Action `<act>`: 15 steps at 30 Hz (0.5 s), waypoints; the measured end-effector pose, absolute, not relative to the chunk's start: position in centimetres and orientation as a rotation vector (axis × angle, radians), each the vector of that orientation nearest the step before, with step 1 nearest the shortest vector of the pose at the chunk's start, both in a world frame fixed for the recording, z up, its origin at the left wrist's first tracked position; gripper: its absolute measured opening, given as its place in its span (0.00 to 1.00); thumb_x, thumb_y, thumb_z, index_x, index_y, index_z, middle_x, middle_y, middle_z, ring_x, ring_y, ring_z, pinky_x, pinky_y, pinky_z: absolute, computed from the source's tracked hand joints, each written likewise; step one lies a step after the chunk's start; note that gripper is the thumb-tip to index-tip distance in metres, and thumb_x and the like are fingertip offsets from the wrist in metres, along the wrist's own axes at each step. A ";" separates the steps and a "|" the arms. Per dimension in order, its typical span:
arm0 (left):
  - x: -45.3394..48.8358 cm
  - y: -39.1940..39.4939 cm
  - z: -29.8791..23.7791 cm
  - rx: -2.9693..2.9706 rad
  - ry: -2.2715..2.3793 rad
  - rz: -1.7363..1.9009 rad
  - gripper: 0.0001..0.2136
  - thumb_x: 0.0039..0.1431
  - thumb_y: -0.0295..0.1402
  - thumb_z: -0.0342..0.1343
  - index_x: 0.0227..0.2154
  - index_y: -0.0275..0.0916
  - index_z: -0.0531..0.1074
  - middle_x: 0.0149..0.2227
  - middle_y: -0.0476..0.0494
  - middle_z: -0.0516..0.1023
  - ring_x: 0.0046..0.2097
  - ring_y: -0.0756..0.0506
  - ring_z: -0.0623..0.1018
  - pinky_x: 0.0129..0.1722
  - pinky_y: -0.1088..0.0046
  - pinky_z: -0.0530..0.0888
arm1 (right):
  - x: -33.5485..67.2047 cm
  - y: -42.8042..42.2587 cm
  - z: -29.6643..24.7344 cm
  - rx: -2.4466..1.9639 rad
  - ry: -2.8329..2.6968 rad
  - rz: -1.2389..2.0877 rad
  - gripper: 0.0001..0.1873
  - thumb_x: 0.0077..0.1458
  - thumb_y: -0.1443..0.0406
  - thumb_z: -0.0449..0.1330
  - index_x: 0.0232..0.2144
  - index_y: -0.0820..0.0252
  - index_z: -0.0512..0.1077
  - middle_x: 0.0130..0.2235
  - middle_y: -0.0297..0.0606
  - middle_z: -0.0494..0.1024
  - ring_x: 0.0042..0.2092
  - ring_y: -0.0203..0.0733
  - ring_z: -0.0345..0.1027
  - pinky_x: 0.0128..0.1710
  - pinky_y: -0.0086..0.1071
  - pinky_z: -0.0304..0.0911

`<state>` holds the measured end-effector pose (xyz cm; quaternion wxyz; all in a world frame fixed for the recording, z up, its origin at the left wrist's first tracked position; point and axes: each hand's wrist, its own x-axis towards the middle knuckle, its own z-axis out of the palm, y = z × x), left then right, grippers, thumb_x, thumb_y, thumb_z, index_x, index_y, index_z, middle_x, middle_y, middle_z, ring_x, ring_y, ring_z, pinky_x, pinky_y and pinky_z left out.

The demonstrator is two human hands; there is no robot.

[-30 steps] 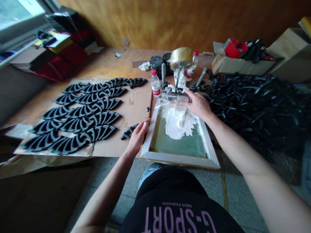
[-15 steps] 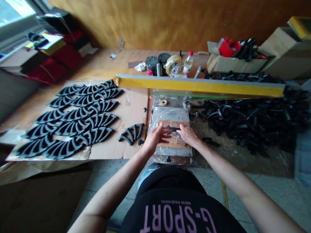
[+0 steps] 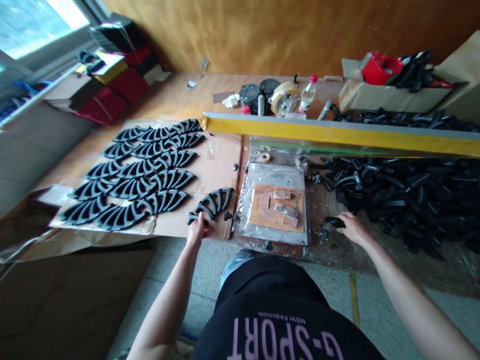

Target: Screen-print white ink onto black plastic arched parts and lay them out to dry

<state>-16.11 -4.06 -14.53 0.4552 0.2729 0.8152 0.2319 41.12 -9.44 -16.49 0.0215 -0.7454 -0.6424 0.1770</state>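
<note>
My left hand (image 3: pixel 198 229) is closed on a black curved plastic part (image 3: pixel 195 218) at the near end of a short row of such parts (image 3: pixel 215 201) on the cardboard sheet (image 3: pixel 210 170). My right hand (image 3: pixel 352 227) is closed on another black part (image 3: pixel 335 222) at the near edge of the big heap of black parts (image 3: pixel 405 190). Between my hands lies the metal printing bed (image 3: pixel 275 175) with a brown jig (image 3: pixel 276 209). The screen frame (image 3: pixel 337 134) is tilted up above it, its yellow edge facing me.
Several rows of black curved parts (image 3: pixel 131 172) cover the cardboard on the left. At the back stand bottles (image 3: pixel 308 93), a tape roll (image 3: pixel 283 97) and black jars (image 3: pixel 250 94). Cardboard boxes (image 3: pixel 390 95) with a red object (image 3: pixel 380 67) sit back right. Red and black stacks (image 3: pixel 112 85) lie by the window.
The screen frame swung up off the bed. My hands left the jig: the left moved out to the row of parts on the cardboard, the right to the heap's edge.
</note>
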 end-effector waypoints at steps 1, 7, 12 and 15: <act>-16.5 -3.8 -15.0 0.706 2.035 0.496 0.25 0.62 0.52 0.43 0.35 0.33 0.72 0.22 0.33 0.77 0.24 0.41 0.79 0.22 0.69 0.73 | 41.3 -10.0 -17.2 -2.323 -1.972 0.548 0.14 0.46 0.72 0.60 0.38 0.56 0.76 0.44 0.48 0.77 0.46 0.54 0.71 0.46 0.44 0.66; -17.4 -1.1 -13.2 0.811 2.025 0.268 0.24 0.57 0.52 0.51 0.31 0.31 0.76 0.10 0.42 0.67 0.14 0.41 0.71 0.14 0.69 0.66 | 33.0 -8.0 -13.5 -2.069 -1.864 0.271 0.18 0.59 0.61 0.58 0.51 0.57 0.71 0.42 0.46 0.79 0.42 0.50 0.71 0.41 0.40 0.65; -11.5 3.5 -4.9 1.179 1.569 0.768 0.27 0.61 0.54 0.47 0.47 0.36 0.72 0.23 0.44 0.77 0.19 0.49 0.74 0.20 0.77 0.69 | 24.5 -4.0 -10.5 -1.518 -2.312 0.143 0.15 0.63 0.64 0.54 0.49 0.53 0.76 0.39 0.39 0.78 0.41 0.44 0.66 0.43 0.35 0.62; -5.3 5.6 1.4 1.227 1.156 1.151 0.31 0.62 0.57 0.42 0.56 0.39 0.65 0.27 0.46 0.77 0.21 0.52 0.74 0.24 0.78 0.71 | 21.6 -3.1 -10.5 -1.480 -2.464 0.059 0.16 0.63 0.67 0.54 0.49 0.53 0.76 0.38 0.40 0.76 0.42 0.44 0.63 0.42 0.34 0.61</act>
